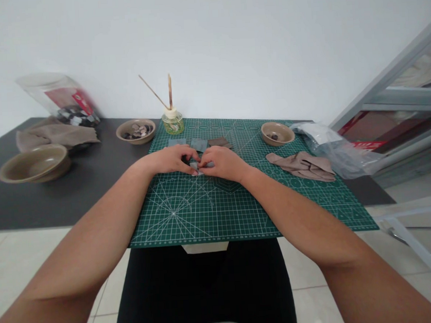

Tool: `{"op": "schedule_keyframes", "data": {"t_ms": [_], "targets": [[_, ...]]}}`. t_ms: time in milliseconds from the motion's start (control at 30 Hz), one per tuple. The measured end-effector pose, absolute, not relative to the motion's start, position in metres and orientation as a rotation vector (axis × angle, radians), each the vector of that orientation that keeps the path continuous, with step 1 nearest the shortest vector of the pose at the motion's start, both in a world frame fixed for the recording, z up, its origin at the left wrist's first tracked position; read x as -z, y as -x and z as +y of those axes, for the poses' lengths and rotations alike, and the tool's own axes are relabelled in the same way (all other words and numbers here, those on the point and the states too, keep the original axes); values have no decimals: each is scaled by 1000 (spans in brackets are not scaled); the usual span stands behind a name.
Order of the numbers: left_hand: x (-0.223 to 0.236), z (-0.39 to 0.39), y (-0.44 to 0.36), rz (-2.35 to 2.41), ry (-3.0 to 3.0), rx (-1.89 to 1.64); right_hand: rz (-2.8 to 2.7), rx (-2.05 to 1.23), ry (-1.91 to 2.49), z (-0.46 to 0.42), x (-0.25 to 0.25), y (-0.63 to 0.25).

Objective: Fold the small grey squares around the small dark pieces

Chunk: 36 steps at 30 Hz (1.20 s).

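Observation:
My left hand (172, 159) and my right hand (223, 162) meet over the green cutting mat (190, 221). Between their closed fingertips is a small grey piece (197, 167), mostly covered, so its kind does not show. Just beyond the hands lie flat square pieces: a blue-grey square (177, 142), another blue-grey square (199, 145) and a dark brown piece (220, 142). The fingers partly hide their near edges.
A bowl of small dark and pale pieces (136, 131), a reed diffuser (172, 121) and a large bowl (35, 164) stand to the left, near a grey cloth (58, 134) and clear jar (56, 95). On the right are a small bowl (277, 133), brown cloth (303, 166) and plastic bag (342, 149).

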<state>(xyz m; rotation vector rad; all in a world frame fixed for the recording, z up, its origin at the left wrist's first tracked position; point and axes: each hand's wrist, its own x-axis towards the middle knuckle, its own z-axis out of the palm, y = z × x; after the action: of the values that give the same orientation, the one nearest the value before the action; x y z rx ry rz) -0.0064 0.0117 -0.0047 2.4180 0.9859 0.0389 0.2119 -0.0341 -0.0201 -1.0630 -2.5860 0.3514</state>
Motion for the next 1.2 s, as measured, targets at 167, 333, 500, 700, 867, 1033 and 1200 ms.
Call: {"op": "schedule_keyframes", "data": {"t_ms": [167,333,500,700,867,1033,1200], "targets": [[8,13,7,994,-2421,-44,-2607,-437,1033,-37,14,-213],[7,13,8,978,-2413,-38,-2569,-425,1118,-34,12,-222],[4,12,7,970,-2424,-35,-2587,-339,1065,-32,19,-215],[3,10,6,987,-2419,-34,-2603,-425,947,-33,19,-211],[3,10,6,937,-2403,-70,-2527,-573,1024,-35,15,-220],[5,12,6,931,-2405,-68,-2529,-521,1091,-34,16,-221],[7,13,7,948,-2427,-61,-2572,-426,1018,-32,21,-215]]}}
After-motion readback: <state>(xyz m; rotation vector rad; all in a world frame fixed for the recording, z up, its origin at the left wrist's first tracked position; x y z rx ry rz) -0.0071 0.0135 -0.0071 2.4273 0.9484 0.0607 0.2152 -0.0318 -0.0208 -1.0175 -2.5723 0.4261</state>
